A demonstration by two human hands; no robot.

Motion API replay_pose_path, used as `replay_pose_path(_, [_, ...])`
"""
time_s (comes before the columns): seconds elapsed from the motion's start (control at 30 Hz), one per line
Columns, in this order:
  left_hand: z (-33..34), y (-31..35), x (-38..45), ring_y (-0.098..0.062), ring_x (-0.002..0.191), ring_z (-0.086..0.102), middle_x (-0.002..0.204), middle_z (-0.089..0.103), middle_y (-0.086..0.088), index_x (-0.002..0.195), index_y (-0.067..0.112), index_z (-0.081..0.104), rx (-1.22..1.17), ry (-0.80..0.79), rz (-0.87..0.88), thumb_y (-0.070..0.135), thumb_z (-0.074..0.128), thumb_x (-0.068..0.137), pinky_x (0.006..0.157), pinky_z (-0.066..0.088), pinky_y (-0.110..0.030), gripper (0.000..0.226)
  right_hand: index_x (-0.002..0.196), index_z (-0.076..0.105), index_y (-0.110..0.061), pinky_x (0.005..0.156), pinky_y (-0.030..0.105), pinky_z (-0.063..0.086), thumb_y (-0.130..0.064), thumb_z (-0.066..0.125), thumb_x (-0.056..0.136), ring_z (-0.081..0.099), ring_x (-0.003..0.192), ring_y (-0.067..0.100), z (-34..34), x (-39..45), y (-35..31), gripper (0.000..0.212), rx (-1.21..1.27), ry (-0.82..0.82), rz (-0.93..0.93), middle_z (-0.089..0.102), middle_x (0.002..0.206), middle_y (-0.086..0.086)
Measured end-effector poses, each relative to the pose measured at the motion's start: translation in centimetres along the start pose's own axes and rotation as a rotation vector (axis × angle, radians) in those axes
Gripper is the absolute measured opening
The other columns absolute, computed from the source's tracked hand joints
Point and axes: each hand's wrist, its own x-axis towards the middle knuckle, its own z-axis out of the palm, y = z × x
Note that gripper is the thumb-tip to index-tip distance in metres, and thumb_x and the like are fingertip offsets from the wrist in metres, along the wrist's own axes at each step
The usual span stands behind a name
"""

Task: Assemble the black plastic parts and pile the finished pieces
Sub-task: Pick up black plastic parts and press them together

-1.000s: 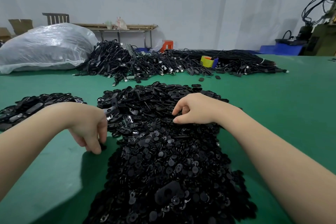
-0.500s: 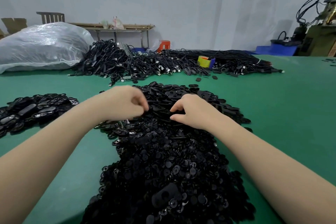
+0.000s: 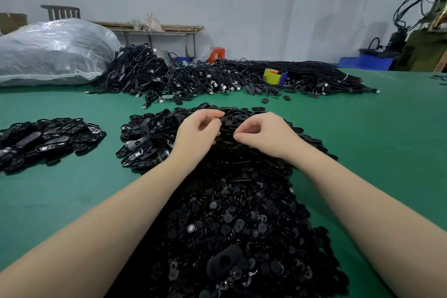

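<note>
A large heap of loose black plastic parts (image 3: 232,213) covers the middle of the green table: small round pieces near me, oval plates farther off. My left hand (image 3: 197,132) and my right hand (image 3: 262,134) meet over the far part of this heap, fingers curled. Between them sits a black oval plate with holes (image 3: 233,120); my left fingertips pinch its left edge and my right fingertips pinch a small black piece just below it. A separate pile of finished oval pieces (image 3: 48,140) lies at the left.
Across the back of the green table (image 3: 375,143) lies a long mass of black cables (image 3: 217,77), with a yellow and blue tape roll (image 3: 274,75) in it. A big clear plastic bag (image 3: 50,53) sits back left. Machinery stands far right.
My left hand came from the table's left side up onto the heap and closed in on the right hand. Both now hold parts together near the heap's far end.
</note>
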Motion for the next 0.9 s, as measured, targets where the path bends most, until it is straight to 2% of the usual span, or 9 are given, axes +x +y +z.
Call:
replay_pose_path(0.07, [0.07,0.06,0.09,-0.001,0.081,0.068,0.087,0.074,0.015,0.09,0.041,0.071,-0.038,-0.016,-0.008,0.024,0.06,0.095,0.063,0.052,-0.018,0.021,0.088,0.074,-0.029,0.053,0.01,0.044,-0.025,0.069,0.089,0.062,0.058,-0.003,-0.26,0.03,0.05,0.007,0.163,0.017,0.038,0.074,0.079,-0.009])
replay_pose_path(0.17, [0.45,-0.18,-0.02,-0.008,0.082,0.071,0.085,0.076,0.012,0.085,0.039,0.072,0.014,-0.079,0.031,0.033,0.067,0.092,0.07,0.056,-0.023,0.011,0.094,0.073,-0.03,0.054,0.015,0.048,-0.019,0.067,0.091,0.063,0.06,-0.002,-0.48,0.07,0.04,0.013,0.351,0.072,0.049,0.074,0.082,-0.009])
replay_pose_path(0.27, [0.45,-0.09,-0.1,-0.005,0.076,0.072,0.078,0.076,0.012,0.086,0.031,0.073,-0.012,-0.104,0.033,0.027,0.072,0.089,0.063,0.054,-0.017,0.006,0.091,0.073,-0.03,0.057,0.017,0.051,-0.016,0.071,0.089,0.065,0.062,0.001,-0.6,0.05,0.11,0.015,0.438,0.083,0.048,0.075,0.079,-0.009])
replay_pose_path(0.4, [0.43,0.16,-0.12,-0.005,0.073,0.071,0.077,0.075,0.009,0.088,0.024,0.072,-0.077,-0.147,-0.036,0.02,0.064,0.095,0.061,0.053,-0.016,0.011,0.092,0.073,-0.03,0.06,0.017,0.053,-0.014,0.071,0.089,0.065,0.062,0.002,-0.39,-0.06,0.34,0.016,0.447,0.085,0.04,0.075,0.078,-0.01])
replay_pose_path(0.53, [0.47,0.3,-0.28,-0.005,0.074,0.071,0.082,0.076,0.008,0.092,0.028,0.071,-0.115,-0.155,-0.044,0.018,0.059,0.099,0.062,0.053,-0.018,0.018,0.092,0.074,-0.031,0.061,0.018,0.054,-0.014,0.07,0.09,0.064,0.062,0.001,-0.59,-0.01,0.39,0.017,0.447,0.09,0.046,0.074,0.077,-0.01])
replay_pose_path(0.63, [0.41,0.33,-0.33,-0.006,0.074,0.072,0.079,0.076,0.01,0.091,0.033,0.071,-0.106,-0.138,-0.007,0.015,0.064,0.095,0.061,0.053,-0.016,0.02,0.092,0.074,-0.033,0.062,0.017,0.054,-0.015,0.07,0.09,0.064,0.064,0.0,-0.79,-0.02,0.29,0.019,0.423,0.079,0.028,0.074,0.076,-0.011])
replay_pose_path(0.77, [0.38,0.02,-0.19,-0.008,0.073,0.073,0.074,0.075,0.006,0.087,0.025,0.071,-0.097,-0.113,-0.022,0.022,0.074,0.088,0.061,0.054,-0.017,0.004,0.093,0.074,-0.031,0.064,0.017,0.054,-0.015,0.074,0.086,0.066,0.066,0.002,-0.72,-0.11,0.14,0.018,0.426,0.06,0.016,0.075,0.079,-0.011])
replay_pose_path(0.9, [0.47,-0.27,-0.19,-0.006,0.079,0.07,0.085,0.073,0.006,0.092,0.03,0.071,-0.005,-0.123,0.047,0.02,0.078,0.084,0.071,0.056,-0.02,0.016,0.085,0.074,-0.029,0.069,0.02,0.055,-0.013,0.077,0.083,0.068,0.073,0.003,-0.43,-0.19,-0.23,0.017,0.402,0.094,-0.029,0.076,0.08,-0.009])
